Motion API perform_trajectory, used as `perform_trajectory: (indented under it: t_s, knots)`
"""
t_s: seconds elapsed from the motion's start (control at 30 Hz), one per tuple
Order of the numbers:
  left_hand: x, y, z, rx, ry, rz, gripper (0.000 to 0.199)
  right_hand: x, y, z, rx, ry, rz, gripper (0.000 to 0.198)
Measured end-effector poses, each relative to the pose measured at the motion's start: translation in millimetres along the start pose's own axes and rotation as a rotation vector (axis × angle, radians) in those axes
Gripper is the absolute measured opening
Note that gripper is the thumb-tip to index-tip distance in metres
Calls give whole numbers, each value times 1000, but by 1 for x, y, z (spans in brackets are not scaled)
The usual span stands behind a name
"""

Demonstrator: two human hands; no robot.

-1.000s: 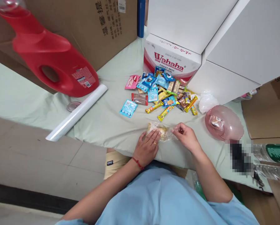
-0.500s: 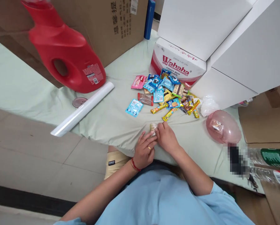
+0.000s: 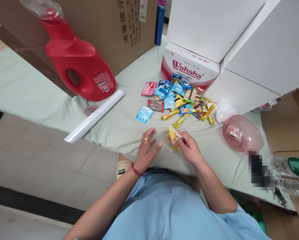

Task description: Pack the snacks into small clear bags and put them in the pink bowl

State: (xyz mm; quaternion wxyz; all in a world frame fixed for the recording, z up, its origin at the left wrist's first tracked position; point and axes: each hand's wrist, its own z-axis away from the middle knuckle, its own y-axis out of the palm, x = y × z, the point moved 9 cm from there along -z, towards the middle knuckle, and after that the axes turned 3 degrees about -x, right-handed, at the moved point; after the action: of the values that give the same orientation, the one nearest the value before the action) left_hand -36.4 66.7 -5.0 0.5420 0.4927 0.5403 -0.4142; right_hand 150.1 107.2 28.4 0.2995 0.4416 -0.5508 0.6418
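My right hand (image 3: 189,148) pinches a yellow, partly clear snack packet (image 3: 173,136) between thumb and fingers, just above the cloth. To its left, my left hand (image 3: 147,150) is open, fingers apart, touching nothing. Beyond both hands lies a heap of wrapped snacks: blue packets (image 3: 178,89), a pink packet (image 3: 148,88), a reddish-brown packet (image 3: 155,105) and yellow stick packets (image 3: 181,121). A light blue packet (image 3: 144,114) lies flat at the heap's left side.
A pink translucent bowl (image 3: 249,133) with a wrapper inside and a white plastic bag (image 3: 224,111) lie to the right. On the left are a white roll (image 3: 95,116) and a red jug (image 3: 81,66). A Wahaha carton (image 3: 189,65) stands behind the heap.
My hands have moved apart. The left hand has let go and opened to the left; the right hand has lifted the snack packet, turning its yellow side into view.
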Motion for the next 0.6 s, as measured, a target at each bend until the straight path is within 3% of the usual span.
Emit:
perform_trajectory:
  t_s: [0.1,0.2,0.27,0.37,0.43,0.47,0.6]
  knots:
    - [11,37,0,181,-215,148,62,-16,9,13,149,224,-442,42]
    - [18,65,3,256,-291,111,51,-30,11,28,79,325,-700,48]
    - [21,78,4,275,-281,21,48,-38,10,37,2,314,-733,49]
    - [19,104,8,417,-209,-105,50,-51,-8,46,-107,276,-617,47]
    - [14,114,10,481,-143,-195,53,-61,-47,49,-230,251,-502,44]
    - [12,113,8,478,-110,-245,54,-67,-78,50,-319,239,-442,45]
    - [1,82,-8,299,24,-444,45,-92,-260,67,-793,213,-97,50]
